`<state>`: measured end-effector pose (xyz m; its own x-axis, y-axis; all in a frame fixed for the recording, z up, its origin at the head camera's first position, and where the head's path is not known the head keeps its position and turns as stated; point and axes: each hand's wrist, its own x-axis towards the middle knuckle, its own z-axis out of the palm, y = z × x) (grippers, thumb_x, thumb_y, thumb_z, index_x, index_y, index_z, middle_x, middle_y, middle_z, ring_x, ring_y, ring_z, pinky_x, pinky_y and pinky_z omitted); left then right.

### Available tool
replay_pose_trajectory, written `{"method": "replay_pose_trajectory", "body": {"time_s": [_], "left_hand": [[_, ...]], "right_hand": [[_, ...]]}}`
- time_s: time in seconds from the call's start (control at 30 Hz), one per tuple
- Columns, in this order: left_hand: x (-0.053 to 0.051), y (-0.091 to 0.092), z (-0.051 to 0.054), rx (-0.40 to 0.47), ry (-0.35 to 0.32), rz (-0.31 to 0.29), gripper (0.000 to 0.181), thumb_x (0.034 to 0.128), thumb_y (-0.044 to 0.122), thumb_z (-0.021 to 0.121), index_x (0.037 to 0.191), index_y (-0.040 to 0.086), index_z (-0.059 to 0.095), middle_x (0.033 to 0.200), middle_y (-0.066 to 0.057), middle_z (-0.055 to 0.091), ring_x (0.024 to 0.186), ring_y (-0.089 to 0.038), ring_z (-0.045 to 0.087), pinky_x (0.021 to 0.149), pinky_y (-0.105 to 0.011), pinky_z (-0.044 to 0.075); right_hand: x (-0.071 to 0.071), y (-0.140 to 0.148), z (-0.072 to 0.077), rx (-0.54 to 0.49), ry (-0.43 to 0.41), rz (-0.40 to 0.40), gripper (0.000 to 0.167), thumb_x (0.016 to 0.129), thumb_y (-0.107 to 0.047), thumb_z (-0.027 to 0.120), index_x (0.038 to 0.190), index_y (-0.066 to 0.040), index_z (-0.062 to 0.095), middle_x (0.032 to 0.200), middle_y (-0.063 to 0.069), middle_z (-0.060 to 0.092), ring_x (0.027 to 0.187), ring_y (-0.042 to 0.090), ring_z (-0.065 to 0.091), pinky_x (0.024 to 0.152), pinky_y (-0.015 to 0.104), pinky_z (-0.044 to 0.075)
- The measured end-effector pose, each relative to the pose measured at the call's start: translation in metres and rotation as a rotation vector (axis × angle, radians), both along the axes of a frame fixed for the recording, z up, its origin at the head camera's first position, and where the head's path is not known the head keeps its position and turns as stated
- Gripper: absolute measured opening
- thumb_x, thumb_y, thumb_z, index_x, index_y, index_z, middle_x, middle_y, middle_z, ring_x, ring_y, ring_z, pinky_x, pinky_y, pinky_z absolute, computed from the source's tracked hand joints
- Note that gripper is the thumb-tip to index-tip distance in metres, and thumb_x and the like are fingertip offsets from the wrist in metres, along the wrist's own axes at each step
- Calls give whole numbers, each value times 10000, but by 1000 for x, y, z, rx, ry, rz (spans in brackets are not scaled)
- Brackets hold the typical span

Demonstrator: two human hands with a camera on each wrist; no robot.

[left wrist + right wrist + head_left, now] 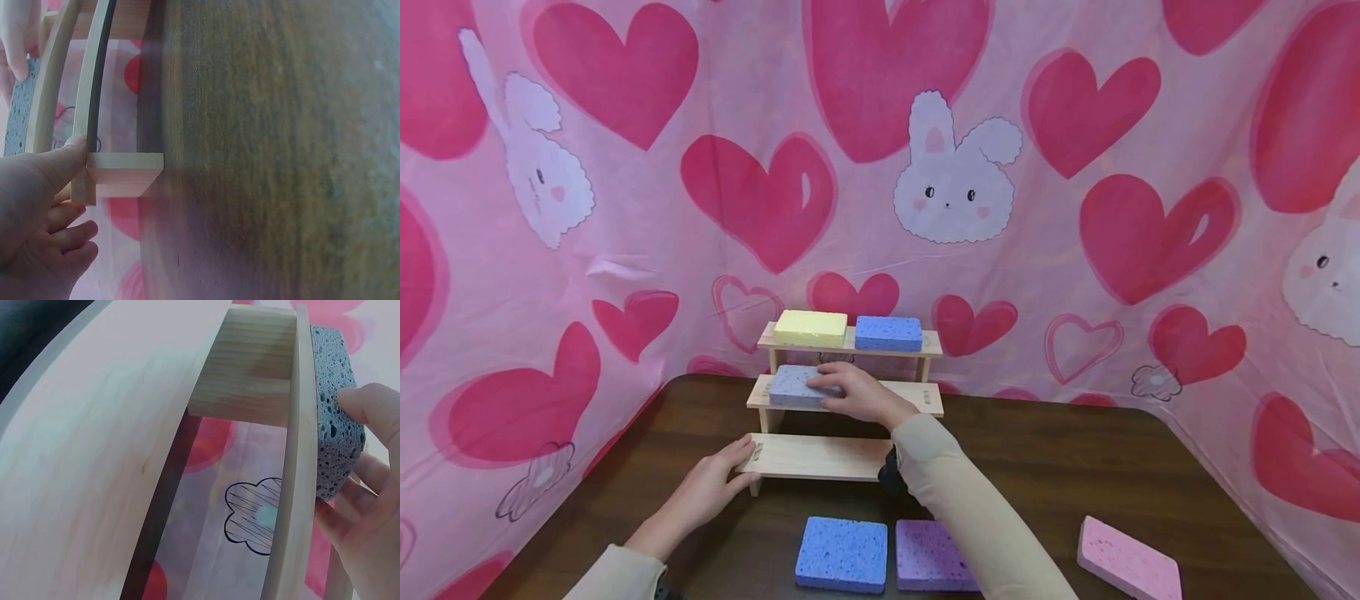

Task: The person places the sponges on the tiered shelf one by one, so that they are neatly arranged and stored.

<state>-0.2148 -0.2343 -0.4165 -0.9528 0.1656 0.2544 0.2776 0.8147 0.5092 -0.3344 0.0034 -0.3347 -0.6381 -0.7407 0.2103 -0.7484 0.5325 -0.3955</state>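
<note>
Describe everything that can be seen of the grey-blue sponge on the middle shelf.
The grey-blue sponge is a thick rectangular block with fairly straight edges; in the right wrist view its surface is porous, speckled with dark holes of mixed sizes. It lies flat on the left part of the wooden middle shelf, long side along the board. The right hand holds it, hiding its right end in the head view. Whether it is damp cannot be told.

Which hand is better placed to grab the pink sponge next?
Likely the right hand, once it releases the gray sponge: the pink sponge lies on its side. The left hand holds the bottom shelf, with the right forearm in between.
</note>
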Motion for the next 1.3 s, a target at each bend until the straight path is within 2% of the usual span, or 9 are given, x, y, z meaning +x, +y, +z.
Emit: {"method": "replay_pose_trajectory", "body": {"time_s": [0.37,0.63,0.77,1.13,1.3], "left_hand": [[1,-1,0,2,7,-5,544,811,158,704,1276,-49,510,1338,-231,438,1205,-395,423,931,-512,379],[0,-2,-1,1,23,-13,541,809,162,706,1270,-49,516,1332,-231,445,1198,-395,431,926,-513,385],[0,-3,-2,-1,27,-12,545,807,169,709,1269,-47,518,1328,-230,450,1194,-395,435,924,-514,386],[0,-3,-3,-11,49,-15,526,802,157,715,1249,-54,536,1312,-232,466,1183,-392,450,925,-512,386],[-1,-1,-3,-12,73,-26,507,807,152,708,1233,-69,543,1309,-233,468,1181,-382,456,932,-509,382]], "right_hand": [[-2,-2,-1,-5,-5,11,409,891,-139,620,1294,-158,555,1400,53,409,1299,207,319,1047,311,278],[-2,0,-1,-44,-26,54,404,897,-139,611,1296,-161,556,1396,54,410,1299,193,315,1035,306,298],[-1,-2,0,-38,-57,29,419,889,-121,619,1301,-157,550,1408,57,397,1309,199,302,1041,311,290],[0,-2,-1,-4,-41,-7,433,879,-144,639,1301,-179,550,1406,42,401,1302,196,312,1041,312,290],[6,7,6,-1,-7,-7,438,861,-163,663,1287,-159,564,1389,55,420,1281,209,342,1023,321,322]]}}
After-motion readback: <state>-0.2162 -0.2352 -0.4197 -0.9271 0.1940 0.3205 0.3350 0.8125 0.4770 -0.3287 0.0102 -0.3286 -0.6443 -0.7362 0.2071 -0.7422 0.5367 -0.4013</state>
